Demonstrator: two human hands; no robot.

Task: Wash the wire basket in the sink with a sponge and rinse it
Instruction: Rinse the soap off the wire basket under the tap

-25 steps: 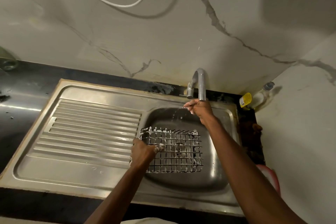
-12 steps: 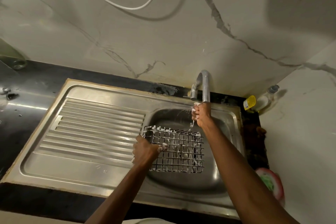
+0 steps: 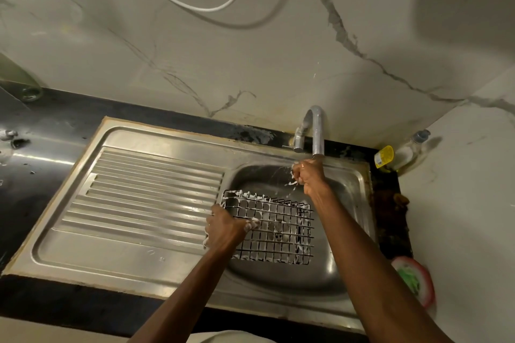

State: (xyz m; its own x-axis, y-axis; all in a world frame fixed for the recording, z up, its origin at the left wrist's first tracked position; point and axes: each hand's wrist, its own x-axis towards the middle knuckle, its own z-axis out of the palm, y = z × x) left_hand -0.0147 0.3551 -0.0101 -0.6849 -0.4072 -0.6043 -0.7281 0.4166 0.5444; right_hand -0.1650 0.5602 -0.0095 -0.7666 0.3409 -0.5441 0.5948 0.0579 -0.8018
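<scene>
1 basket (image 3: 274, 228), 2 hands (image 3: 223, 228), 1 tap (image 3: 316, 131).

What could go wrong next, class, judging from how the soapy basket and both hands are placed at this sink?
1. The left hand, foamy, grips the wire basket by one edge only; it might slip into the sink.
2. The right hand, fisted under the tap, scatters water; splashes may wet the counter.

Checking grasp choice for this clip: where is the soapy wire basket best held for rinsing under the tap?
By the left rim, from the drainboard side, where the left hand already grips the wire basket. It lies tilted in the sink, right end toward the tap.
</scene>
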